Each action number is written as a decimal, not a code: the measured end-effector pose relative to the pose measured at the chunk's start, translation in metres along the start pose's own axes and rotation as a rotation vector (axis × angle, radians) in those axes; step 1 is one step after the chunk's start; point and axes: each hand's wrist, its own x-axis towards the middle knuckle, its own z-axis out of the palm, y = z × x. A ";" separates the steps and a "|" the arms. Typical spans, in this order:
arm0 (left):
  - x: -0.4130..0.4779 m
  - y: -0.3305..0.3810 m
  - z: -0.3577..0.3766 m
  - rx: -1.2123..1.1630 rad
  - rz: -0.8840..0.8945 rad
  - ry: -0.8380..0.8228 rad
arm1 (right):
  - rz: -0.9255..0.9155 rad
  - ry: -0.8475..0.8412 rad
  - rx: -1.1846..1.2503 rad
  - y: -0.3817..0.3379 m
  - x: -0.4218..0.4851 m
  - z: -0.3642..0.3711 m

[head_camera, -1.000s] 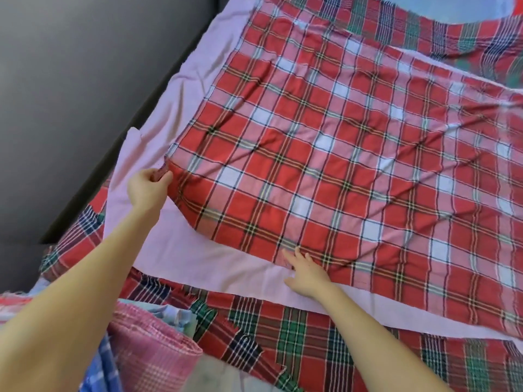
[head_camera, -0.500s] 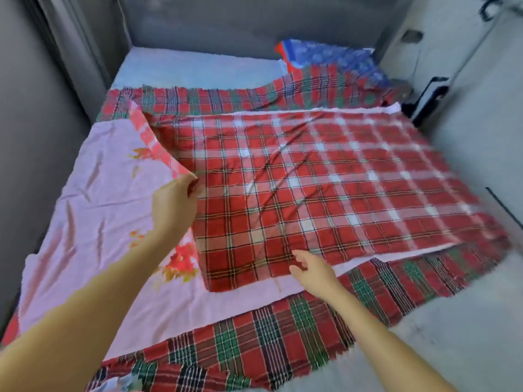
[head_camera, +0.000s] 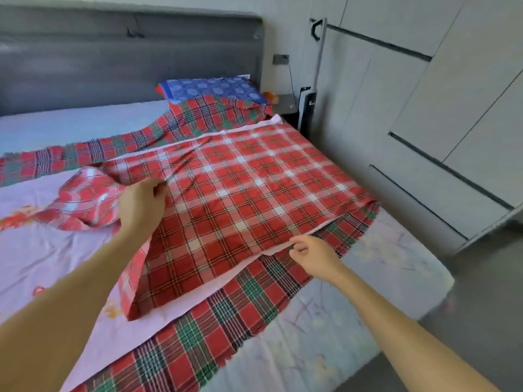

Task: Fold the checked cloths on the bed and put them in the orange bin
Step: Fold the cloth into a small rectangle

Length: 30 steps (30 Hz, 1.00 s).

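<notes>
Firmly, my left hand (head_camera: 141,205) grips the red-and-white checked cloth (head_camera: 240,193); my right hand (head_camera: 311,254) curls at its near edge, hold unclear.

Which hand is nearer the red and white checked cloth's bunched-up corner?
Left. The left hand grips the cloth beside that bunched-up corner; the right hand is at its near edge.

Two arms were in view, both bare along their whole visible length. The left forearm ran in from the frame edge at 7 o'clock to the left hand (head_camera: 141,206). The right forearm ran in from 5 o'clock to the right hand (head_camera: 314,254). Wrists, knuckles and fingers were likewise bare. Fingernails were too blurred to assess.
</notes>
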 end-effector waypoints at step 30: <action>0.107 0.513 0.439 -0.119 -0.028 -0.144 | 0.327 0.054 0.174 0.504 0.150 -0.284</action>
